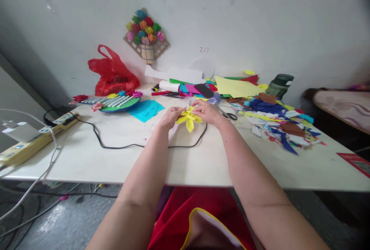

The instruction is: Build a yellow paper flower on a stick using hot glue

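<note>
A yellow paper flower point(189, 119) with pointed petals is held above the middle of the white table point(199, 165). My left hand point(172, 116) grips its left side with closed fingers. From the other side, my right hand point(207, 111) pinches the flower near its top. Just right of my right hand lies a pair of scissors point(231, 116), its black handles showing. Blue paper sheets point(146, 110) lie to the left of my left hand. A black cable point(121, 147) runs across the table below the flower.
Paper scraps point(291, 128) heap up on the right near a dark green bottle point(280, 85). A red plastic bag point(114, 74) and a round green-blue craft piece point(121, 103) stand at the left. A power strip point(37, 138) lies along the left edge. Yellow card point(235, 87) rests at the back.
</note>
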`<action>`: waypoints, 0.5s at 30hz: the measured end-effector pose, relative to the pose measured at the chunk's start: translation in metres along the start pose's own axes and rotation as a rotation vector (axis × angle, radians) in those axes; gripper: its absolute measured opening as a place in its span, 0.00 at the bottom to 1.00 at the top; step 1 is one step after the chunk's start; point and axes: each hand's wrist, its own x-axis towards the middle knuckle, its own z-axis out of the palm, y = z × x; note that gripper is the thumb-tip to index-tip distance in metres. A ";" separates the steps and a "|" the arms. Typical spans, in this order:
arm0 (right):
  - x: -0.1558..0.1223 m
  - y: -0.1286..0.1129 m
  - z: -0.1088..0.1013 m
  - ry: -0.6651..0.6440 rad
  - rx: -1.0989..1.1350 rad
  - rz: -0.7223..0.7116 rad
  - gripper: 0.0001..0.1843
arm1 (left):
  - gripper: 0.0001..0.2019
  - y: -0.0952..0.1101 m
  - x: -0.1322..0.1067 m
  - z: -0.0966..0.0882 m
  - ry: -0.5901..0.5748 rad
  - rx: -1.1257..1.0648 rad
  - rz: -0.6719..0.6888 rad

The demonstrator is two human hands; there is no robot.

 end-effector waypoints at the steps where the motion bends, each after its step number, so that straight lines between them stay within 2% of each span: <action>1: 0.000 -0.001 0.000 0.002 -0.008 0.002 0.09 | 0.14 0.001 -0.001 0.001 0.004 -0.004 -0.004; 7: 0.003 -0.006 0.003 0.045 -0.047 -0.017 0.11 | 0.13 0.005 -0.005 0.006 0.008 -0.074 -0.018; 15: 0.004 -0.013 0.001 0.003 -0.048 0.075 0.11 | 0.14 0.010 -0.009 0.008 0.007 -0.101 -0.042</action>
